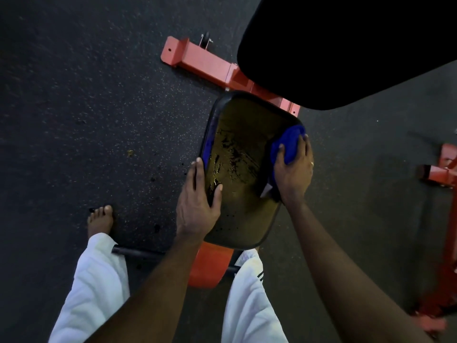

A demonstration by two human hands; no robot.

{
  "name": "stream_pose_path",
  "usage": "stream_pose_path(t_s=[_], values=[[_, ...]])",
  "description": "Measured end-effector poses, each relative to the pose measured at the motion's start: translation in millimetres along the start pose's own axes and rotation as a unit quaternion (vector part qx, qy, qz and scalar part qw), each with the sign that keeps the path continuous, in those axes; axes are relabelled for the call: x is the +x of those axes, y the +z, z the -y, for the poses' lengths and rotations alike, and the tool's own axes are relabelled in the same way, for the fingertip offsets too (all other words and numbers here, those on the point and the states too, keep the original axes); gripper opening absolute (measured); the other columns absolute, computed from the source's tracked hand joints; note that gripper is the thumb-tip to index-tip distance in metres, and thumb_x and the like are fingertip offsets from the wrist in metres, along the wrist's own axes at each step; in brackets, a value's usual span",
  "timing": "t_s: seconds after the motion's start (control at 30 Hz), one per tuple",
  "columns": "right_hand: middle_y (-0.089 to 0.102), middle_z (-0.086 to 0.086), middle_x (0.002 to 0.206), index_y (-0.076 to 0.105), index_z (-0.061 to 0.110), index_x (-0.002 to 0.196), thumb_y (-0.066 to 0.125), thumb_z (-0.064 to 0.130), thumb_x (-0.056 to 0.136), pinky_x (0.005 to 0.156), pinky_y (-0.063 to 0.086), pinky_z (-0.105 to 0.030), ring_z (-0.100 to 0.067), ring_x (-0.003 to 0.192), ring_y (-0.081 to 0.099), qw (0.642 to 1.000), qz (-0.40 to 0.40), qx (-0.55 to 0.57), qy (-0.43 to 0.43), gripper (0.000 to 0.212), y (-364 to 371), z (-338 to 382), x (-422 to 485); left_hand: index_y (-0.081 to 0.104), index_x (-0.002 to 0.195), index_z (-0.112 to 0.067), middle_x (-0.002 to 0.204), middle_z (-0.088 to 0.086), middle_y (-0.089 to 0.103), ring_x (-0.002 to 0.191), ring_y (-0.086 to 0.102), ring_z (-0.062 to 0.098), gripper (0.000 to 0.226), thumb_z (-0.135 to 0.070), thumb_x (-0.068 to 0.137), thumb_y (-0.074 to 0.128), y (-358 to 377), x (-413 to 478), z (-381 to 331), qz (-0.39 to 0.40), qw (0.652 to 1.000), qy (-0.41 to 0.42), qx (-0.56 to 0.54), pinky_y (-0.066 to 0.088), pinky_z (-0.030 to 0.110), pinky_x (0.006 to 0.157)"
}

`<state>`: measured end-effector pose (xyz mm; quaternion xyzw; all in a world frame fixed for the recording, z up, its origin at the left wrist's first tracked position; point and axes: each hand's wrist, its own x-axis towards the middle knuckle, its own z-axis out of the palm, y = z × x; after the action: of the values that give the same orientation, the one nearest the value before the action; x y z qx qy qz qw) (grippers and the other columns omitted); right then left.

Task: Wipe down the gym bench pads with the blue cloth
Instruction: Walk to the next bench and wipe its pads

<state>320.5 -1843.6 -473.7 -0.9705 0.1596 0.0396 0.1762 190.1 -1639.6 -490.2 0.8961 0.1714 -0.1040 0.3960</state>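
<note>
Right hand (293, 167) clamps the bunched blue cloth (288, 144) against the seat pad (244, 174) at its right edge; left hand (197, 196), fingers spread, grips the pad's left edge, thumb resting on the wet surface

Gym floor and red steel frame, seen from above.
Dark rubber floor (86, 107), flecked with pale speckles; small dark wet spots (156, 227) near centre, one yellowish fleck (129, 152) farther left. Red floor bar (197, 59) runs diagonally at upper centre, with a small black wheel (205, 39) on a metal pin at its far side. Orange-red frame piece (210, 266) low at centre, a dark tube (134, 252) lying across it. Second red frame (442, 174) at right edge, partly cut off. White trouser legs (96, 280) in lower view, black stripes on the right one; a bare foot (100, 220) on the floor at left.
</note>
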Motion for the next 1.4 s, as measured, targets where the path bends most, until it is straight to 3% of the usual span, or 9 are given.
stream_pose_path(t_s=[0.2, 0.4, 0.53, 0.83, 0.97, 1.03, 1.13, 1.23, 1.4], values=[[0.057, -0.008, 0.14, 0.049, 0.017, 0.143, 0.043, 0.065, 0.094, 0.097, 0.05, -0.052, -0.034, 0.123, 0.057, 0.998, -0.024, 0.041, 0.029, 0.069, 1.2, 16.4, 62.5, 0.006, 0.165, -0.024, 0.163, 0.014, 0.028, 0.144, 0.04, 0.036, 0.077, -0.056, 0.103, 0.04, 3.7, -0.1, 1.4, -0.013, 1.0, 0.001, 0.008, 0.048, 0.054, 0.106], [0.028, -0.001, 0.165, 0.026, 0.025, 0.159, 0.049, 0.051, 0.101, 0.115, 0.039, -0.053, -0.025, 0.148, 0.034, 0.991, 0.018, 0.12, 0.048, 0.067, 0.9, -17.9, -44.0, 0.007, 0.165, -0.023, 0.162, 0.015, 0.03, 0.145, 0.038, 0.036, 0.077, -0.055, 0.102, 0.038, 5.3, 1.2, -4.5, -0.03, 0.999, -0.012, 0.042, 0.047, 0.057, 0.105], [0.019, 0.003, 0.168, 0.024, 0.027, 0.16, 0.05, 0.048, 0.102, 0.12, 0.033, -0.048, -0.023, 0.153, 0.023, 0.99, 0.091, 0.11, -0.012, 0.067, -7.0, -39.4, -107.2, 0.006, 0.165, -0.025, 0.16, 0.016, 0.033, 0.142, 0.041, 0.038, 0.076, -0.055, 0.102, 0.037, 6.2, -1.0, -8.1, -0.044, 0.998, -0.011, 0.048, 0.05, 0.059, 0.099], [0.019, -0.001, 0.168, 0.023, 0.026, 0.161, 0.046, 0.059, 0.099, 0.12, 0.026, -0.06, -0.029, 0.154, 0.019, 0.998, 0.049, 0.001, -0.039, 0.074, -2.3, 5.4, -16.2, 0.004, 0.164, -0.031, 0.163, 0.009, 0.03, 0.146, 0.037, 0.031, 0.073, -0.056, 0.105, 0.038, 10.4, -4.2, -1.3, -0.062, 0.997, -0.006, 0.035, 0.048, 0.056, 0.101], [0.012, 0.004, 0.17, 0.016, 0.032, 0.162, 0.034, 0.067, 0.099, 0.124, 0.01, -0.055, -0.024, 0.156, 0.011, 0.964, 0.113, -0.111, -0.214, 0.074, -2.3, 7.8, -53.4, 0.007, 0.164, -0.029, 0.161, 0.012, 0.032, 0.144, 0.039, 0.033, 0.072, -0.053, 0.105, 0.04, 10.3, -14.0, -4.5, -0.059, 0.998, -0.024, -0.001, 0.046, 0.054, 0.103], [0.014, 0.005, 0.17, 0.018, 0.031, 0.161, 0.034, 0.063, 0.101, 0.125, 0.012, -0.055, -0.024, 0.157, 0.01, 0.956, 0.11, -0.128, -0.242, 0.07, 1.6, 9.0, -66.5, 0.004, 0.164, -0.031, 0.161, 0.013, 0.032, 0.142, 0.041, 0.034, 0.071, -0.053, 0.105, 0.037, 11.1, -24.8, -0.8, -0.051, 0.998, -0.024, -0.019, 0.047, 0.053, 0.104], [0.017, 0.005, 0.169, 0.023, 0.03, 0.16, 0.035, 0.062, 0.101, 0.123, 0.017, -0.058, -0.025, 0.156, 0.013, 0.975, 0.08, -0.105, -0.178, 0.068, 11.9, 36.8, -52.2, -0.003, 0.162, -0.044, 0.16, 0.012, 0.031, 0.142, 0.042, 0.033, 0.069, -0.056, 0.105, 0.035, 12.8, -39.6, 11.8, -0.034, 0.995, -0.029, -0.088, 0.048, 0.053, 0.105], [0.022, 0.002, 0.168, 0.029, 0.025, 0.158, 0.034, 0.069, 0.098, 0.121, 0.019, -0.06, -0.026, 0.155, 0.016, 0.98, 0.045, -0.09, -0.17, 0.075, 24.7, 80.1, -23.2, -0.006, 0.159, -0.049, 0.163, 0.009, 0.026, 0.145, 0.038, 0.031, 0.069, -0.056, 0.104, 0.036, 10.2, -41.1, 20.5, -0.018, 0.992, -0.022, -0.126, 0.046, 0.051, 0.108], [0.024, -0.001, 0.167, 0.029, 0.019, 0.157, 0.026, 0.07, 0.099, 0.119, 0.023, -0.06, -0.028, 0.153, 0.021, 0.949, 0.041, -0.181, -0.255, 0.077, 40.6, 125.2, -7.1, -0.011, 0.156, -0.055, 0.164, 0.007, 0.023, 0.141, 0.043, 0.03, 0.069, -0.058, 0.104, 0.035, 1.8, -47.2, 34.7, 0.025, 0.988, -0.01, -0.154, 0.049, 0.046, 0.102]])
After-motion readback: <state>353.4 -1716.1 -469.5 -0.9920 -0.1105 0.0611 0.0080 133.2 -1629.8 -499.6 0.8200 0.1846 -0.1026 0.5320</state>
